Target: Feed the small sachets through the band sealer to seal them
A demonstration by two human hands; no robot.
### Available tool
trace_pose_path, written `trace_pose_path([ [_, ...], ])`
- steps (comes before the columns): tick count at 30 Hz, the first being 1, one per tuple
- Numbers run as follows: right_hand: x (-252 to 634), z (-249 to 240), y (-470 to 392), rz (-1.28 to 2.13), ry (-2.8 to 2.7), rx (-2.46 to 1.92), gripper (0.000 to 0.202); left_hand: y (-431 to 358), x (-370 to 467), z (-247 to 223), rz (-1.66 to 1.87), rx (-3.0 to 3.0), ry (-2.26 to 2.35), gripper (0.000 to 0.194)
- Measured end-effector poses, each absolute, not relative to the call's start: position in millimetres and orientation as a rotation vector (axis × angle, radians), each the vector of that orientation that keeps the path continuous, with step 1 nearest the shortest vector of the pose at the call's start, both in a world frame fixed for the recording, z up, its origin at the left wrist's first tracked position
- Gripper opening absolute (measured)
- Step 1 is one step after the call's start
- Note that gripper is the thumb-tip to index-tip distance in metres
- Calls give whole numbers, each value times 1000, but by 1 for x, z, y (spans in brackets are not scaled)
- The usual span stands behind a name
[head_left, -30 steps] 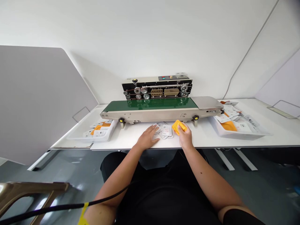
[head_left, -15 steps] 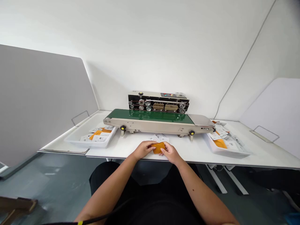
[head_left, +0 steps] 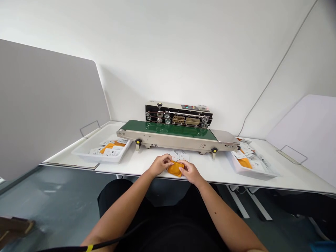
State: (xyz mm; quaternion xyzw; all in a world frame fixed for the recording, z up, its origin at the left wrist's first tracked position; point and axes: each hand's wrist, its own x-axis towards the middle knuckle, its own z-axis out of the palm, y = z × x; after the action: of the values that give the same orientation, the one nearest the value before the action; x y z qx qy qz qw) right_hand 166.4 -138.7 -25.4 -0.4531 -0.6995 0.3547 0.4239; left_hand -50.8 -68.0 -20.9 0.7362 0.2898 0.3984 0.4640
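An orange pouch (head_left: 174,169) is held over the front edge of the white table, between my two hands. My left hand (head_left: 160,164) pinches its upper left corner with the fingers bent. My right hand (head_left: 190,170) grips the right side, thumb on the front face and fingers behind. Just beyond the pouch, several white printed packets (head_left: 180,155) lie on the table, partly hidden by my hands. Behind them stands a band sealer (head_left: 179,117) with a green conveyor belt (head_left: 168,128).
A clear plastic bin (head_left: 86,157) with white and orange packets stands at the left. Another bin (head_left: 256,173), similarly filled, stands at the right beside the conveyor's end. Grey partition panels (head_left: 49,101) flank the white table (head_left: 210,173).
The orange pouch has tilted, and its face now shows more fully. My left hand has shifted to its top corner; my right hand keeps its grip. The view has turned slightly.
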Motion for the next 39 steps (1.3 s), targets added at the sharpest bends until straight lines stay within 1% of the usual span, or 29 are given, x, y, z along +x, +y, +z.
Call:
trace_pose_path([
  [3, 172, -5, -137, 769, -1970, -1199, 23, -67, -50, -22, 910, 1798, 649, 33],
  [6, 197, 32, -122, 924, -2027, -1212, 21, -66, -50, -20, 941, 1799, 618, 38],
  [8, 224, 61, -100, 983, -1804, -1195, 30, -66, -51, -18, 964, 1833, 626, 40],
  [9, 241, 75, -86, 925, -1637, -1162, 35, -66, -51, -17, 965, 1859, 634, 40],
  [10, 257, 87, -70, 797, -1423, -1110, 37, -65, -51, -16, 960, 1888, 642, 40],
  [11, 274, 97, -54, 690, -1245, -1060, 36, -65, -52, -16, 953, 1916, 652, 40],
  [13, 303, 109, -25, 488, -905, -1067, 27, -65, -53, -15, 953, 1957, 675, 41],
  [15, 323, 113, -2, 411, -684, -1186, 15, -64, -53, -15, 957, 1980, 691, 41],
  [17, 333, 111, 14, 433, -593, -1297, 8, -63, -54, -15, 954, 1993, 697, 41],
  [24, 321, 111, 46, 713, -571, -1384, 21, -59, -53, -19, 954, 2014, 707, 41],
  [31, 294, 116, 52, 912, -630, -1323, 13, -58, -53, -20, 948, 2029, 723, 40],
  [39, 264, 113, 54, 945, -704, -1247, 14, -59, -52, -18, 935, 2006, 728, 38],
])
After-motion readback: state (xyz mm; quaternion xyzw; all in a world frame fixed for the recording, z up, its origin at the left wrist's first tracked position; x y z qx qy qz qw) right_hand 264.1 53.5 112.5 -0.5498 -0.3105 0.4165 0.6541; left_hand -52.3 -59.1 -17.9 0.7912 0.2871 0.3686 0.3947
